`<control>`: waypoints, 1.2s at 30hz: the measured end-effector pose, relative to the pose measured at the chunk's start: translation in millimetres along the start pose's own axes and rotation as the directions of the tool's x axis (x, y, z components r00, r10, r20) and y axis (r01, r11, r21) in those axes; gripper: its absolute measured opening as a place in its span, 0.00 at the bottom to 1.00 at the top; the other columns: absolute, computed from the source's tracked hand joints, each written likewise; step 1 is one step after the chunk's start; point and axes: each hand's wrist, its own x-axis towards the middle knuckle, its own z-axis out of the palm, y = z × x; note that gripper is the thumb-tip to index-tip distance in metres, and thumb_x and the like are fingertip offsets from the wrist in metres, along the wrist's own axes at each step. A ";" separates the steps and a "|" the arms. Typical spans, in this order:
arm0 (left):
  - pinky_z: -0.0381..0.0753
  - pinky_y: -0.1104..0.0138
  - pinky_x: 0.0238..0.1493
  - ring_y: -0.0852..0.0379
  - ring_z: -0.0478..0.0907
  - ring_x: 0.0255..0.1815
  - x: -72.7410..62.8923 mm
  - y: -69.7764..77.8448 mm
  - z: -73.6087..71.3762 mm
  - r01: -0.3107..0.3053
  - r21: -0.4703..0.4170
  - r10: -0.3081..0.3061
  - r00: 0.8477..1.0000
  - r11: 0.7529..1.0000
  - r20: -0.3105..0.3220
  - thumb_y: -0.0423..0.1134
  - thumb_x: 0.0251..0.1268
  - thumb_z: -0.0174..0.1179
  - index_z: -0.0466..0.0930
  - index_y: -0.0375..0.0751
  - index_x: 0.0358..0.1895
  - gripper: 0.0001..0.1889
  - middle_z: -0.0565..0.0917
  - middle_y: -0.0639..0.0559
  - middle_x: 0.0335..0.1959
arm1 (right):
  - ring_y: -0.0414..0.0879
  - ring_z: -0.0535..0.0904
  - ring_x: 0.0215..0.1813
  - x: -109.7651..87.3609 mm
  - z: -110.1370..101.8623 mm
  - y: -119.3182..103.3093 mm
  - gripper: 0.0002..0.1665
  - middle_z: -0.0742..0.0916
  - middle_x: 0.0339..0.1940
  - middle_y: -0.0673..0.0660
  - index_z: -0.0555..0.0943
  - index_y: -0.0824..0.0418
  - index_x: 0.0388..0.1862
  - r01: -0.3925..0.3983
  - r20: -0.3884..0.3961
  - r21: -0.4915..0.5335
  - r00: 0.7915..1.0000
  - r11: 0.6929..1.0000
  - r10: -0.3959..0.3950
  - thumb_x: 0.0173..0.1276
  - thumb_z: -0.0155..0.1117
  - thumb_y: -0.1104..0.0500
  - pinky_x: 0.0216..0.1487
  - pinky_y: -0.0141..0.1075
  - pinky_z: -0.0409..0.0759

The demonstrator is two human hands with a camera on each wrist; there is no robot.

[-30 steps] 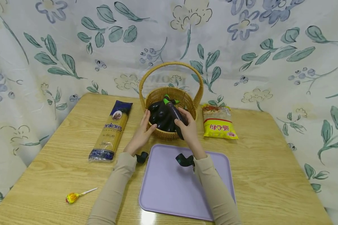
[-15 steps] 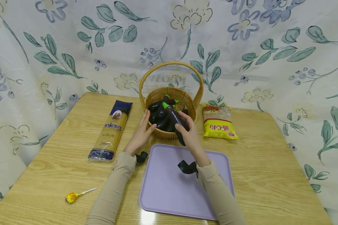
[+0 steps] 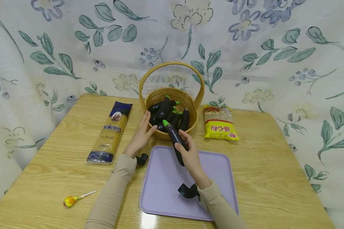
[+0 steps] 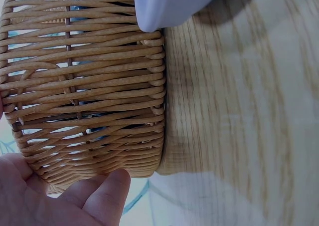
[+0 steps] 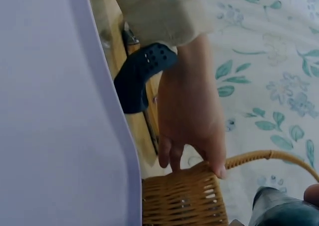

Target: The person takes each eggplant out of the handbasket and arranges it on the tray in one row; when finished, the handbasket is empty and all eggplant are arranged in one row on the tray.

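Observation:
My right hand point(image 3: 189, 153) grips a dark purple eggplant point(image 3: 174, 136) with a green stem end, close over the far edge of the lilac tray point(image 3: 157, 194). In the right wrist view, part of a dark, shiny eggplant point(image 5: 281, 211) shows at the bottom. My left hand point(image 3: 140, 136) rests against the left front of the wicker basket point(image 3: 164, 137), fingers fairly straight and thumb spread toward the rim. The left wrist view has its fingers point(image 4: 107, 198) touching the outer weave point(image 4: 99, 101). Several more eggplants point(image 3: 164, 109) lie inside the basket.
An Ankara spaghetti pack point(image 3: 110, 133) lies left of the basket, and a yellow-and-red food bag point(image 3: 220, 124) lies to its right. A wrapped lollipop point(image 3: 71, 201) is at the front left. The tall basket handle point(image 3: 172, 63) arches upward before a floral curtain point(image 3: 232, 63).
My right hand has drawn the eggplant out of the basket, toward me and over the tray's far edge. More eggplants show inside the basket. My left hand stays at the basket's side.

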 end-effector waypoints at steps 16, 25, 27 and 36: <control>0.45 0.41 0.75 0.44 0.34 0.81 1.3 0.4 -1.4 -0.005 -0.017 0.005 1.000 1.000 -0.008 0.52 0.77 0.44 0.31 0.53 0.79 0.39 0.31 0.51 0.81 | 0.53 0.75 0.55 -44.0 40.3 18.3 0.28 0.74 0.62 0.67 0.65 0.68 0.69 -0.134 -0.051 0.069 0.989 0.989 0.137 0.71 0.51 0.62 0.51 0.34 0.71; 0.45 0.40 0.75 0.43 0.35 0.81 0.2 0.5 -1.8 -0.002 -0.024 0.002 1.000 1.000 -0.006 0.52 0.77 0.44 0.30 0.56 0.79 0.38 0.31 0.54 0.81 | 0.55 0.73 0.62 -62.2 65.9 22.7 0.33 0.71 0.66 0.67 0.58 0.67 0.72 -0.184 -0.013 0.109 0.982 0.977 0.187 0.71 0.53 0.61 0.57 0.41 0.74; 0.46 0.40 0.75 0.44 0.35 0.81 0.3 -0.4 -1.4 -0.002 -0.022 0.002 1.000 1.000 -0.005 0.53 0.77 0.44 0.30 0.56 0.79 0.38 0.31 0.54 0.81 | 0.56 0.73 0.63 -63.8 68.5 22.7 0.35 0.70 0.67 0.68 0.57 0.66 0.73 -0.180 -0.013 0.092 0.983 0.979 0.182 0.70 0.54 0.61 0.57 0.43 0.73; 0.47 0.40 0.74 0.44 0.35 0.81 0.2 -2.1 -0.6 -0.004 -0.027 0.004 1.000 1.000 0.002 0.55 0.76 0.44 0.30 0.58 0.79 0.39 0.31 0.52 0.81 | 0.50 0.74 0.47 -68.3 71.9 21.1 0.33 0.70 0.61 0.66 0.64 0.63 0.68 -0.185 -0.031 -0.001 0.982 0.983 0.185 0.64 0.59 0.63 0.47 0.36 0.73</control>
